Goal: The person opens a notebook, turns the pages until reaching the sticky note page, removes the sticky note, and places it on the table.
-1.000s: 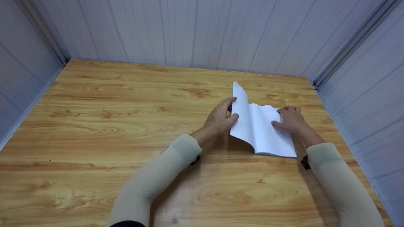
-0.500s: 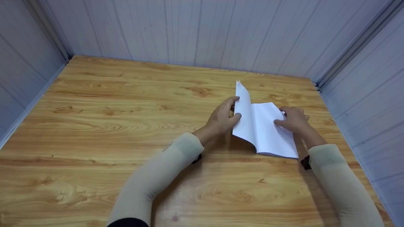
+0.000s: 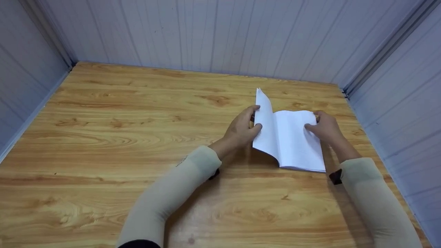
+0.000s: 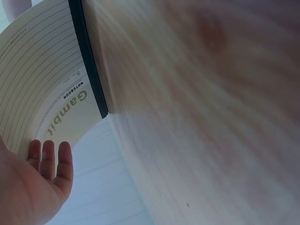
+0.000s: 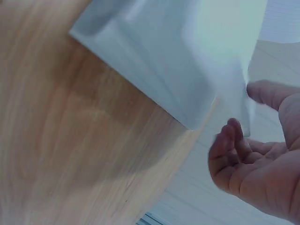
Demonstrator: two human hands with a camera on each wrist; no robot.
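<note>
Left hand (image 3: 243, 129) gripped the raised left pages of the open notebook (image 3: 291, 143) on the bench (image 3: 120, 137). Right hand (image 3: 325, 127) pinched the right page's far edge.

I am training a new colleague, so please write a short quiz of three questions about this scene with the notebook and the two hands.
1. True or false: the notebook lies open on the table.
2. Which hand holds the raised pages upright? A) left hand B) right hand C) neither
3. Fill in: the right hand is at the notebook's ____ edge, seen from the head camera.

Key:
1. True.
2. A. Its thumb and fingers pinch the standing pages.
3. Right; its fingers curl at the pages' edge there.
</note>
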